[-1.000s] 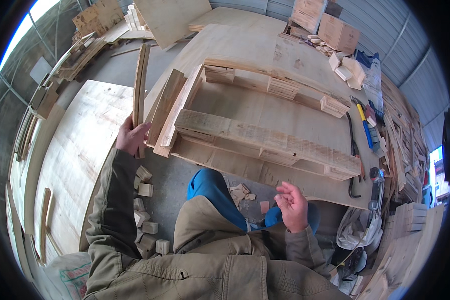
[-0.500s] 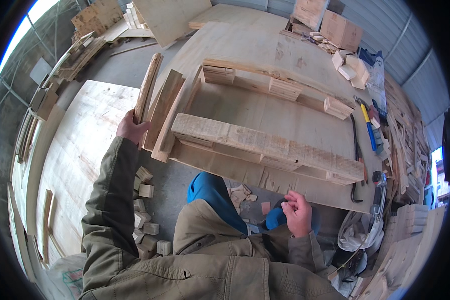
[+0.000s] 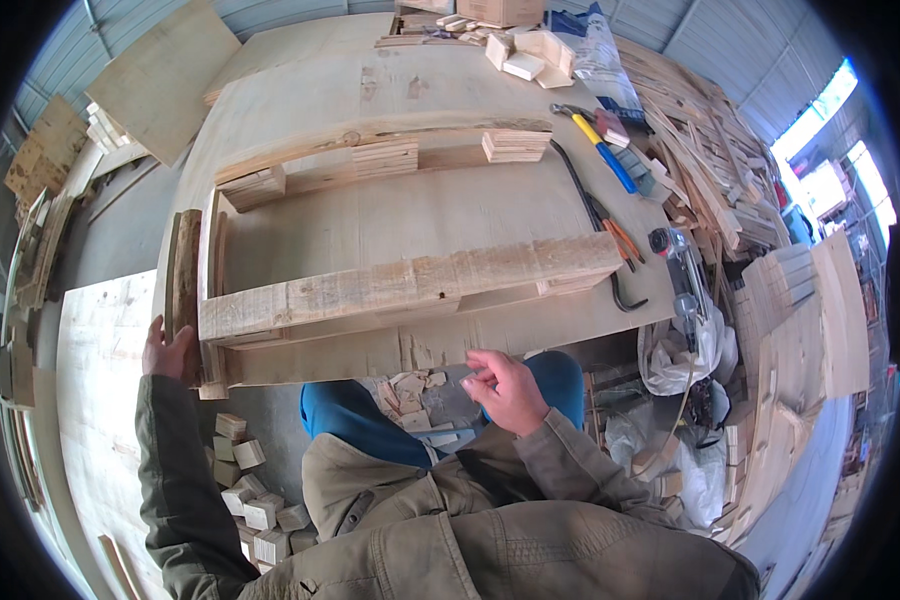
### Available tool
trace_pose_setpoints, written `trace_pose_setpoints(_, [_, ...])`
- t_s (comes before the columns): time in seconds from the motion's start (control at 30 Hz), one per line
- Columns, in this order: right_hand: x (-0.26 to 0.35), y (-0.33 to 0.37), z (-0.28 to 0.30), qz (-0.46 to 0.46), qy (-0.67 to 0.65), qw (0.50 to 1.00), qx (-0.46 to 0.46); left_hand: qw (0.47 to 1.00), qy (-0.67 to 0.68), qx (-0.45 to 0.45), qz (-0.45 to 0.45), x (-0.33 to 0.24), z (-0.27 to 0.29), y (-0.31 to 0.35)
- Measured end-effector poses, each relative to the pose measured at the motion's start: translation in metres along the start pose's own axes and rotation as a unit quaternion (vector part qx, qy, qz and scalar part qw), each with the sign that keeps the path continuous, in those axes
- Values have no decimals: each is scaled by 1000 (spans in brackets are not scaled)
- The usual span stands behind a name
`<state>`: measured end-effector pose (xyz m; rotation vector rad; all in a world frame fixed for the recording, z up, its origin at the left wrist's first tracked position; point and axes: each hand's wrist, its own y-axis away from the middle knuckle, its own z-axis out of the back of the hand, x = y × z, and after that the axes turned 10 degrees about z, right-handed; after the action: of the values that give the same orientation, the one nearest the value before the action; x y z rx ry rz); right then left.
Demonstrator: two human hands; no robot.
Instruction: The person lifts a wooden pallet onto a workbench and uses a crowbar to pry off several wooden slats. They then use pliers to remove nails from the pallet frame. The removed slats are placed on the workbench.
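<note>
At the left edge of the plywood table, my left hand [image 3: 173, 352] grips the near end of a wooden board [image 3: 185, 270]. This board lies close beside the left end of a pallet-like wooden frame [image 3: 410, 270]. Layered wood blocks [image 3: 386, 158] sit between the frame's slats. My right hand [image 3: 510, 392] hovers near the table's front edge above my lap, fingers curled and pinched together. Whatever lies in that pinch, if anything, is too small to make out.
On the table's right lie a blue and yellow tool [image 3: 604, 152], a black pry bar [image 3: 574, 180] and orange-handled pliers [image 3: 620, 240]. Cut wood blocks [image 3: 260, 512] are heaped on the floor at left. Scrap wood [image 3: 705, 150] is piled beyond the table's right side.
My view has turned right. My left hand has brought the raised board down against the frame's left end. My right hand stays pinched in front of me.
</note>
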<state>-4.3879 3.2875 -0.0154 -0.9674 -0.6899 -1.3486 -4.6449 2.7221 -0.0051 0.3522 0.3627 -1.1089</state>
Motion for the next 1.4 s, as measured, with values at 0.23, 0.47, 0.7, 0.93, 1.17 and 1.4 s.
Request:
trace_pose_setpoints(0.23, [-2, 7, 10, 24, -12, 999, -29, 995, 46, -77, -39, 34, 17, -9])
trace_pose_setpoints(0.47, [-7, 19, 21, 16, -33, 997, -67, 970, 163, -85, -160, -15, 36, 35])
trace_pose_setpoints(0.7, [-22, 38, 39, 0, -54, 993, -105, 948, 238, -73, -198, -73, 11, 143])
trace_pose_setpoints(0.93, [-34, 54, 70, -23, -59, 981, -183, 949, 269, -52, -155, -36, -36, 206])
trace_pose_setpoints(1.17, [116, 48, 175, 285, 133, 854, -413, 963, 249, 38, -92, -12, -97, 271])
trace_pose_setpoints(1.4, [208, 39, 110, 651, 49, 723, -228, 953, 195, 80, -216, -46, -108, 306])
